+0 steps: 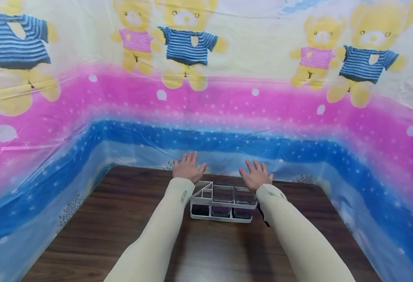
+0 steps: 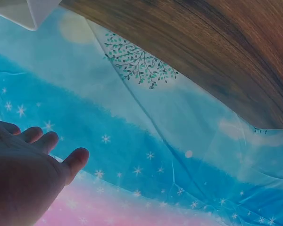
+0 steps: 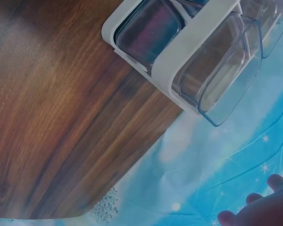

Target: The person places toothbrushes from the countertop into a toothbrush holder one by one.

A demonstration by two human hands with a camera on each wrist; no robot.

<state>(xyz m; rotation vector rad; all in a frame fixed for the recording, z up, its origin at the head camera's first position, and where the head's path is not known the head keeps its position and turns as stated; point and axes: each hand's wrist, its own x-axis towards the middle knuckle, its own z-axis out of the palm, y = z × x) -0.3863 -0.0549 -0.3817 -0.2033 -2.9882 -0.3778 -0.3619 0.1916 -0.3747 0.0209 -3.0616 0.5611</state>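
My left hand (image 1: pixel 188 169) reaches forward with its fingers straight and spread, holding nothing. To its right, my right hand (image 1: pixel 256 178) is stretched out the same way and is likewise bare. Between the two forearms stands a white-framed desk organizer (image 1: pixel 224 204) with clear plastic bins, two tiers and a slanted divider at its left end. Both hands are past its back corners. From the right wrist, a clear bin (image 3: pixel 231 89) shows in the white frame. Only a white corner of the organizer (image 2: pixel 26 12) appears in the left wrist view.
The organizer stands on a dark wood-grain table (image 1: pixel 128 219) near its back edge. Behind and on both sides hangs a patterned cloth (image 1: pixel 220 98) with teddy bears and snowflakes, close against the table edges. Cream sleeves (image 1: pixel 153 231) cover both arms.
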